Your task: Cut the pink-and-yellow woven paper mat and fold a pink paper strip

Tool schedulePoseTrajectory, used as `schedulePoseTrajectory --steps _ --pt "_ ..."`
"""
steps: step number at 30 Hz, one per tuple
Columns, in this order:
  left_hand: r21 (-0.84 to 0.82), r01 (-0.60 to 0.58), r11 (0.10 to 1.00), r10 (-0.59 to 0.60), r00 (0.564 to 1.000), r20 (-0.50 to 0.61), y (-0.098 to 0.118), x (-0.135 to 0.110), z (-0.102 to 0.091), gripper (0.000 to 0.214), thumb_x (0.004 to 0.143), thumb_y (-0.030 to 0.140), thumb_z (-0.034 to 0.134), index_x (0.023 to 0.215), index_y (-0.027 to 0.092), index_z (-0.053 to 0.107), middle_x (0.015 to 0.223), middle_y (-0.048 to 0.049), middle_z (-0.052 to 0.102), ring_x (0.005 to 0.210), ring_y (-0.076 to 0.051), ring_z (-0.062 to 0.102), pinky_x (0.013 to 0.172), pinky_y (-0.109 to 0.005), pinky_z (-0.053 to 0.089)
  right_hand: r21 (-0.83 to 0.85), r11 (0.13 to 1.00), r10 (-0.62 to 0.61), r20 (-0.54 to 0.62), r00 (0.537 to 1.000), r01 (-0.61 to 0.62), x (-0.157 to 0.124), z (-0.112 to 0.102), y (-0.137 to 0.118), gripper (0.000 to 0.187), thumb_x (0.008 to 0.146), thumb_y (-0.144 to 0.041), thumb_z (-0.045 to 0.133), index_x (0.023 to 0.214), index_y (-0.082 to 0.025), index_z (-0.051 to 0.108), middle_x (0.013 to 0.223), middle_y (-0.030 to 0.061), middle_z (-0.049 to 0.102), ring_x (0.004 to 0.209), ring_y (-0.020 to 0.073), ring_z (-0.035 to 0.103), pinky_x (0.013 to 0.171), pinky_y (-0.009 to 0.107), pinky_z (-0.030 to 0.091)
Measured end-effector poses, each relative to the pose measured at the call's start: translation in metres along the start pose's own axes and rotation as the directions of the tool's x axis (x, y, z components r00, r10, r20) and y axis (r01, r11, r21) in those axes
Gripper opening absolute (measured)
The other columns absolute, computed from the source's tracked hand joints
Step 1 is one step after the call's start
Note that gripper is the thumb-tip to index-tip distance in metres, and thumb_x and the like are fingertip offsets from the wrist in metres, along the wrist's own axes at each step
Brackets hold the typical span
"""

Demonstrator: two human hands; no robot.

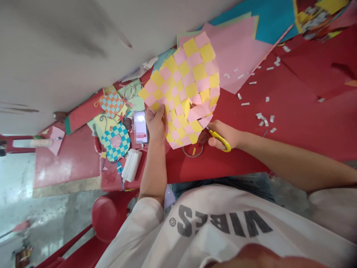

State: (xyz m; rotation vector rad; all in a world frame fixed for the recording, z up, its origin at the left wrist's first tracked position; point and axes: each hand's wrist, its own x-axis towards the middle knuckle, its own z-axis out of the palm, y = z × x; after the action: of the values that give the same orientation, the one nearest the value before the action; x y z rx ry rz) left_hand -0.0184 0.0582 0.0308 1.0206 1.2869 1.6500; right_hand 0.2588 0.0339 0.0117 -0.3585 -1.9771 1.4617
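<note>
I see left hand [154, 124] thumb and fingers pinching the woven paper mat [185, 85] at its near-left edge, held above the red table [292, 123]. Right hand [227, 133] fingers curled around yellow scissors [220, 139], blades hidden under the mat. Pink sheets [237, 56] beyond.

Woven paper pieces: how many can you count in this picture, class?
3. A pink-and-yellow one held in the left hand, beside the scissors; an orange-and-blue one on the red table near the wall; a teal-and-yellow one beside the phone. More may hide in the top-right clutter.
</note>
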Motion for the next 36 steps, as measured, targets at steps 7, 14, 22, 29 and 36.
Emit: schedulePoseTrajectory --steps 7,14,22,29,36 --pt "0.020 -0.037 0.999 0.037 0.999 0.008 0.005 -0.004 0.003 0.057 0.080 0.066 0.092 0.115 0.024 0.077 0.123 -0.0081 0.083 0.131 -0.028 0.076 0.124 -0.046 0.056 0.198 0.980 0.025 -0.010 1.000 -0.022 -0.003 0.004 0.000 0.072 0.097 -0.086 0.058 0.120 -0.019 0.071 0.097 0.0123 0.077 0.083 0.0244 0.075 0.077 0.035 0.063" --pt "0.000 -0.068 0.998 0.068 0.998 0.004 0.007 -0.008 0.007 0.046 0.086 0.059 0.089 0.117 0.025 0.079 0.124 -0.0061 0.083 0.125 -0.025 0.078 0.125 -0.044 0.055 0.238 0.970 0.049 0.000 0.999 -0.047 -0.006 0.006 0.005 0.077 0.100 -0.087 0.051 0.124 -0.017 0.072 0.099 0.0116 0.078 0.083 0.0220 0.074 0.080 0.034 0.065" --pt "0.030 -0.065 0.997 0.065 0.998 -0.002 0.009 -0.008 0.006 0.051 0.086 0.062 0.087 0.120 0.026 0.078 0.126 -0.0068 0.083 0.127 -0.026 0.078 0.120 -0.043 0.058 0.310 0.948 0.071 -0.002 0.997 -0.067 -0.004 0.006 0.002 0.072 0.099 -0.084 0.059 0.119 -0.015 0.072 0.105 0.0145 0.078 0.085 0.0212 0.076 0.083 0.034 0.068" --pt "0.071 -0.095 0.993 0.095 0.995 0.008 0.006 -0.004 0.000 0.057 0.090 0.064 0.083 0.132 0.026 0.076 0.136 -0.0086 0.080 0.137 -0.027 0.074 0.122 -0.043 0.056 0.315 0.943 0.110 0.026 0.994 -0.112 -0.007 0.005 0.008 0.078 0.095 -0.087 0.061 0.125 -0.015 0.072 0.109 0.0166 0.080 0.092 0.0265 0.082 0.083 0.038 0.070" --pt "0.079 -0.154 0.985 0.158 0.986 -0.050 -0.001 0.005 -0.013 0.056 0.088 0.063 0.086 0.130 0.028 0.077 0.128 -0.0052 0.081 0.130 -0.026 0.076 0.122 -0.044 0.057 0.308 0.934 0.174 0.054 0.983 -0.182 -0.009 0.004 0.010 0.078 0.095 -0.088 0.060 0.136 -0.022 0.070 0.117 0.0155 0.082 0.093 0.0298 0.083 0.084 0.042 0.070"
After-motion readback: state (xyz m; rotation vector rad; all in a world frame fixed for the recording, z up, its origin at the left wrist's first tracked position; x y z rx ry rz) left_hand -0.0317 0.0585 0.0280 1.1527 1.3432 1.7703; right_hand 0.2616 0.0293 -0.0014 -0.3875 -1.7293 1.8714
